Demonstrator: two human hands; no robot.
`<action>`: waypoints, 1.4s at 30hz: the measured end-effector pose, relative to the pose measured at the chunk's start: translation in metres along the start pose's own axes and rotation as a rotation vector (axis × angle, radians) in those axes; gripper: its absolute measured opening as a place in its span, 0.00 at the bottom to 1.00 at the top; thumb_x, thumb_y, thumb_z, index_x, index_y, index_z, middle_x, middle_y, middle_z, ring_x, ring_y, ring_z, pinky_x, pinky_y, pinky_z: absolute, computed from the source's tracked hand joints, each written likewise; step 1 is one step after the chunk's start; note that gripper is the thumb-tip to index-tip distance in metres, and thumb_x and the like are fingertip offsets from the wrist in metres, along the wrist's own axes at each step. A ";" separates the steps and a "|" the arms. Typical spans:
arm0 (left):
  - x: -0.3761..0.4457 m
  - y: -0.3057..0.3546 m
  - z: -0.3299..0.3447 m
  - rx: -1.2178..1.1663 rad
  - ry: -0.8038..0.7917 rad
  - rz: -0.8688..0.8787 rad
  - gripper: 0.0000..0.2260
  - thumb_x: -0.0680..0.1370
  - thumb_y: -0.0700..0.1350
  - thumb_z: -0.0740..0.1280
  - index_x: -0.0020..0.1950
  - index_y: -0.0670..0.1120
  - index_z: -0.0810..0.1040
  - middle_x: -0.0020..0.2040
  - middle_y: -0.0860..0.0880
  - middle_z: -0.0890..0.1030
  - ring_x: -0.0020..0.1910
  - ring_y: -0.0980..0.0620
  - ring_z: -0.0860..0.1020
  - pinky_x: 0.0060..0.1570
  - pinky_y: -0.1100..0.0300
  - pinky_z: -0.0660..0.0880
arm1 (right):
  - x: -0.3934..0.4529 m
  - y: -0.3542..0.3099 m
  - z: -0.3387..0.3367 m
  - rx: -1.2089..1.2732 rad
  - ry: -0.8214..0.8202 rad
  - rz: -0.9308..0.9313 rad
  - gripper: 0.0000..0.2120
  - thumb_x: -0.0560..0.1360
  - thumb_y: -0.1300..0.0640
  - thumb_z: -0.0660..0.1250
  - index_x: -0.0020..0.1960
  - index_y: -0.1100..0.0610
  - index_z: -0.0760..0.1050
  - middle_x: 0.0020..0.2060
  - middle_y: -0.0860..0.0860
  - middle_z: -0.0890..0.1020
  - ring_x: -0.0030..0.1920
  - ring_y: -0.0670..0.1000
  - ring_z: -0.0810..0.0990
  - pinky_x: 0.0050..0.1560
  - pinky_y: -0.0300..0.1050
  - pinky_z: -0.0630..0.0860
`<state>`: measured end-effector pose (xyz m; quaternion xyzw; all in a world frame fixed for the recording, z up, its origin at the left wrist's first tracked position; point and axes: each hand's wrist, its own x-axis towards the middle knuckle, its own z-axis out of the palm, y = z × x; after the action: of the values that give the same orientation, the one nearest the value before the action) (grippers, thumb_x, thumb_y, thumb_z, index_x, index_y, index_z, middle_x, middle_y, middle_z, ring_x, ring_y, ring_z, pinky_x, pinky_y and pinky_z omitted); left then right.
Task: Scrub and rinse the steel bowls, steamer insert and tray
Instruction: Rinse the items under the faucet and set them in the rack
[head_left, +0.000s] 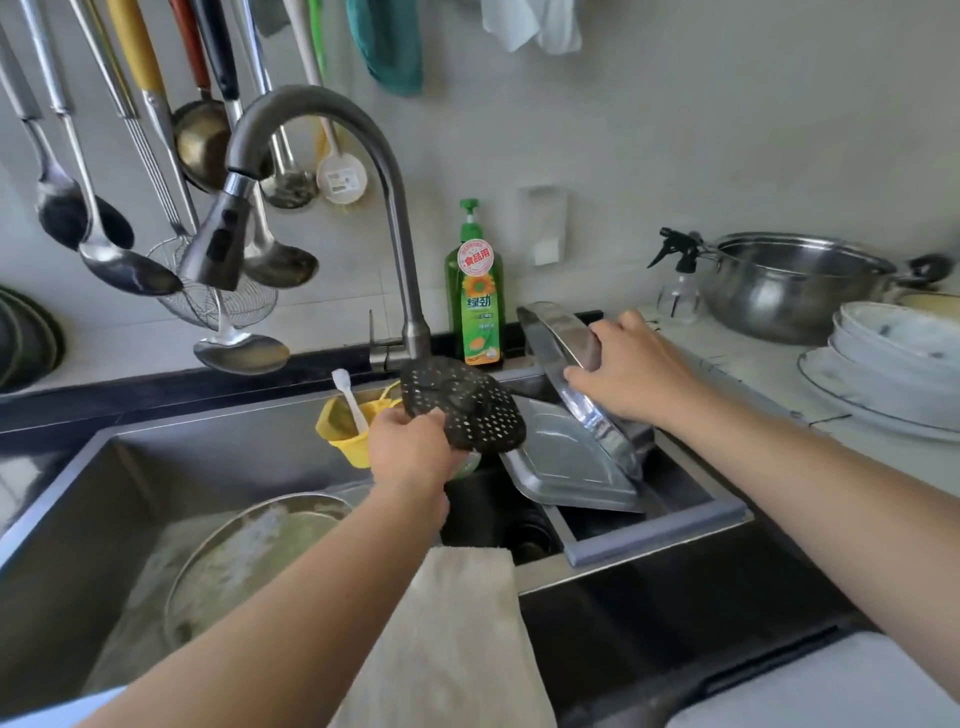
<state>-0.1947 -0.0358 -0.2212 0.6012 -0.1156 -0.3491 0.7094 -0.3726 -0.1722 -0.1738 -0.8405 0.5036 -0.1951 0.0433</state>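
Note:
My left hand (410, 447) grips the lower edge of a dark perforated steamer insert (467, 405), holding it tilted above the sink divider. My right hand (631, 371) holds the rim of a steel bowl (566, 353) standing on edge in the right-hand drain rack. Under that bowl a rectangular steel tray (566, 462) leans in the rack. A round steel bowl (249, 556) with soapy, cloudy water lies in the left basin.
The faucet (322, 135) arches over the sink, its spray head at the left. A green dish soap bottle (475, 296) stands behind; a yellow holder (348, 426) hangs inside. A beige cloth (457, 634) drapes the divider. A steel pot (789, 286) and stacked plates (893, 364) sit right.

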 end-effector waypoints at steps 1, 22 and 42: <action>0.005 -0.002 -0.005 0.049 0.065 0.067 0.09 0.82 0.36 0.64 0.49 0.50 0.72 0.52 0.45 0.81 0.51 0.44 0.82 0.55 0.44 0.83 | 0.000 -0.001 0.002 0.001 0.011 -0.001 0.18 0.72 0.38 0.65 0.49 0.51 0.70 0.53 0.49 0.69 0.51 0.55 0.76 0.54 0.56 0.77; -0.003 0.007 0.028 -0.145 -0.225 -0.130 0.15 0.83 0.30 0.61 0.69 0.40 0.70 0.59 0.37 0.82 0.51 0.40 0.85 0.38 0.49 0.86 | -0.020 -0.018 0.021 -0.071 -0.100 -0.162 0.34 0.72 0.37 0.71 0.72 0.49 0.64 0.58 0.50 0.64 0.61 0.55 0.69 0.60 0.56 0.75; 0.037 -0.044 0.040 1.254 -0.352 0.272 0.12 0.84 0.50 0.66 0.51 0.41 0.78 0.47 0.44 0.82 0.47 0.45 0.81 0.52 0.51 0.80 | -0.021 0.010 -0.007 -0.087 -0.091 -0.091 0.12 0.70 0.52 0.71 0.45 0.48 0.67 0.47 0.47 0.68 0.43 0.50 0.75 0.40 0.48 0.73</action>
<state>-0.2065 -0.0914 -0.2621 0.8140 -0.4860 -0.2161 0.2335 -0.3918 -0.1580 -0.1761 -0.8716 0.4704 -0.1366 0.0206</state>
